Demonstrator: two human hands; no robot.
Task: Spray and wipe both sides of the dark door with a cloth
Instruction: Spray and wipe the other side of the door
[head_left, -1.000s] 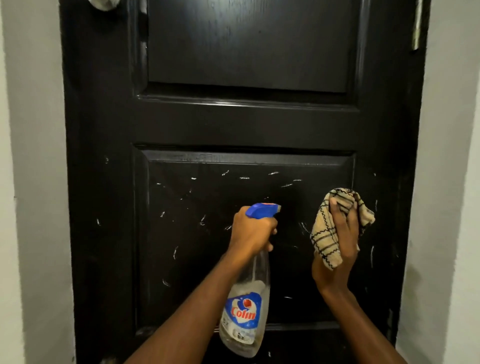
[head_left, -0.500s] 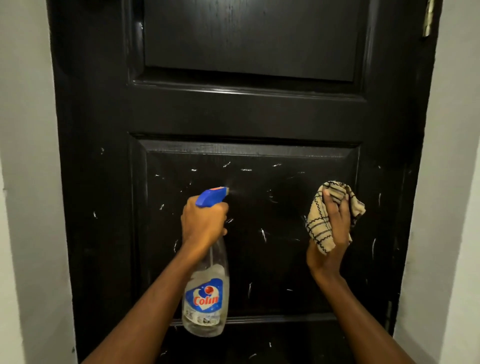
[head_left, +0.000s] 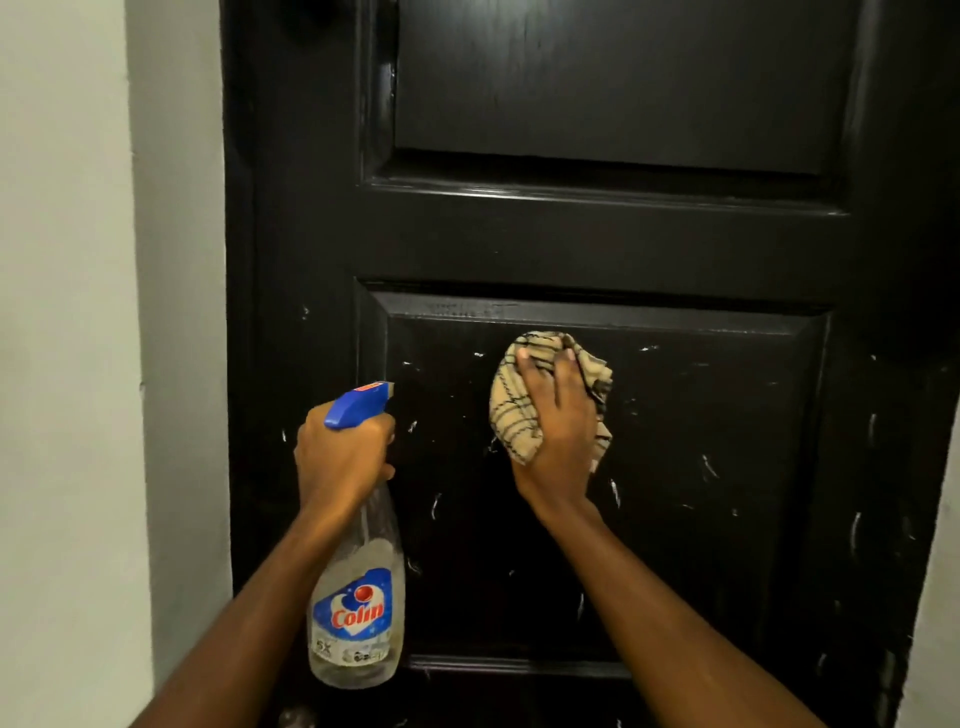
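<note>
Head view: right hand (head_left: 558, 441) presses a checked beige cloth (head_left: 511, 410) flat against the lower panel of the dark door (head_left: 597, 249), fingers spread over it, cloth bunching out beyond the fingertips and both sides. Left hand (head_left: 340, 457) grips the neck of a clear spray bottle (head_left: 358, 613), blue nozzle aimed at the door; trigger finger probably curled, hidden. White streaks dot the panel.
</note>
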